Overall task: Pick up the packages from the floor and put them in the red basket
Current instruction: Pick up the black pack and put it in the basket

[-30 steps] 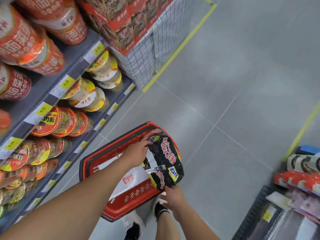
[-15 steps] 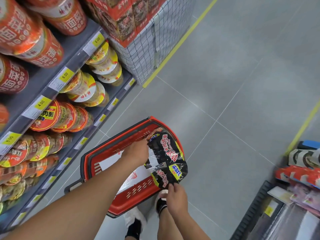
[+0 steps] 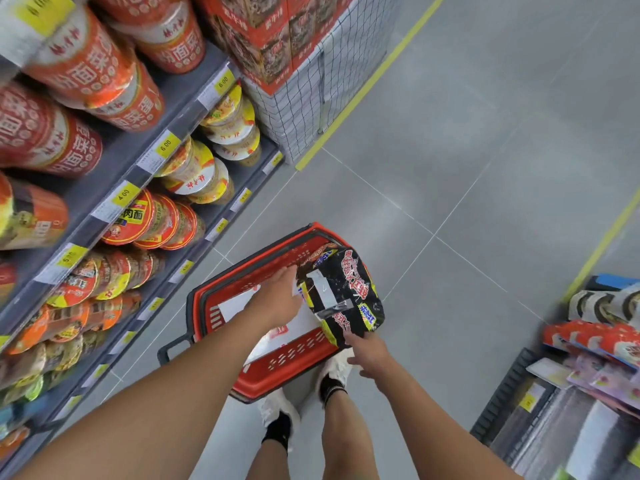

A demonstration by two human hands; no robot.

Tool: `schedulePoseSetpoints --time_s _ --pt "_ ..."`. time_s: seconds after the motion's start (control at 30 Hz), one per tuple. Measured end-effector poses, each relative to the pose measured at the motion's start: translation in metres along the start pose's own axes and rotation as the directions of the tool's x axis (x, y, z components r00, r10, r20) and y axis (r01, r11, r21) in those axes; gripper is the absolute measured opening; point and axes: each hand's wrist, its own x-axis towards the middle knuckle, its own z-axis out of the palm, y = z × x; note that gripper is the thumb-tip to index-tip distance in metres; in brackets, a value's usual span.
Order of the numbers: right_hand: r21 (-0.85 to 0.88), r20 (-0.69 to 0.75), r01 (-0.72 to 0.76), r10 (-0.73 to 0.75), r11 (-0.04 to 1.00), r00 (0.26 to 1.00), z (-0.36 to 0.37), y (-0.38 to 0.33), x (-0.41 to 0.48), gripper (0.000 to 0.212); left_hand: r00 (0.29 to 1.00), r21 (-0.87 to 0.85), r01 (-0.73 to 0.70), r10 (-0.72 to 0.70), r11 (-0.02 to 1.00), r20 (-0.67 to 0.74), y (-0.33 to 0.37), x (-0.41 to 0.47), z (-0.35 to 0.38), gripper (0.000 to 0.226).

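Tipped further over the right end of the red basket [image 3: 294,358] since half a second ago, black package [image 3: 346,292], with the right grip [image 3: 367,351] no longer pinching its near edge. Leans tilted across the basket's right rim now, partly inside, partly overhanging. Placing step, close to finished by the look of it. Calls next for a full release and a nudge toward the basket's middle, so as to drop flat inside instead of sliding out over the rim. At the basket's middle, left grip [image 3: 277,296]: fingers straight, laid flat against the package's left face, pressing rather than clasping. At the basket's near right corner, right grip: fingers spread, tips at the package's lower corner, touching or just off it, hard to tell. Package thus between both grips, seemingly clasped by neither. On the basket's bottom, white sheet [image 3: 239,301]. Left of the basket, shelves of noodle cups [image 3: 152,223]; just under its near wall, white shoes [image 3: 277,408].
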Motion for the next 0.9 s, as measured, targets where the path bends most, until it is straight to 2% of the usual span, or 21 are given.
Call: schedulePoseSetpoints --time_s 0.13,0.27,0.33,0.4,0.47,0.57,0.67,0.77,0.9 --pt "-0.152 -0.1 0.106 -0.122 0.983 0.987 -0.011 -0.014 -0.037 0.015 1.0 0.027 -0.006 0.007 1.0 -0.03 -0.013 -0.04 -0.013 0.074" --pt "-0.194 -0.119 0.268 -0.293 0.944 0.949 -0.017 -0.034 -0.091 0.022 0.998 0.072 -0.031 0.035 0.997 -0.053 -0.017 -0.085 -0.031 0.075" --pt "-0.241 -0.125 0.33 -0.366 0.913 0.922 -0.017 -0.044 -0.111 0.035 0.996 0.096 -0.051 0.058 0.994 -0.071 -0.016 -0.107 -0.045 0.074" --pt "-0.28 -0.129 0.374 -0.421 0.884 0.898 -0.019 -0.047 -0.117 0.063 0.99 0.118 -0.09 0.102 0.989 -0.098 -0.014 -0.13 -0.06 0.074" --pt "-0.334 -0.131 0.441 -0.505 0.833 0.853 -0.018 -0.053 -0.135 0.07 0.977 0.122 -0.143 0.16 0.982 -0.143 -0.012 -0.158 -0.078 0.073" --pt "-0.458 -0.143 0.556 -0.674 0.694 0.724 -0.005 -0.082 -0.235 0.05 0.945 0.14 -0.22 0.247 0.965 -0.216 -0.008 -0.207 -0.105 0.074" --pt "-0.574 -0.096 0.596 -0.768 0.562 0.633 0.009 -0.091 -0.293 0.074 0.889 0.163 -0.294 0.332 0.942 -0.314 -0.009 -0.261 -0.13 0.075" --pt "-0.611 -0.029 0.674 -0.862 0.416 0.506 0.031 -0.098 -0.346 0.089 0.798 0.209 -0.33 0.39 0.921 -0.46 -0.024 -0.327 -0.153 0.077" --pt "-0.634 0.111 0.76 -0.956 0.142 0.271 0.056 -0.126 -0.422 0.091 0.71 0.221 -0.316 0.384 0.923 -0.59 -0.039 -0.409 -0.192 0.076"
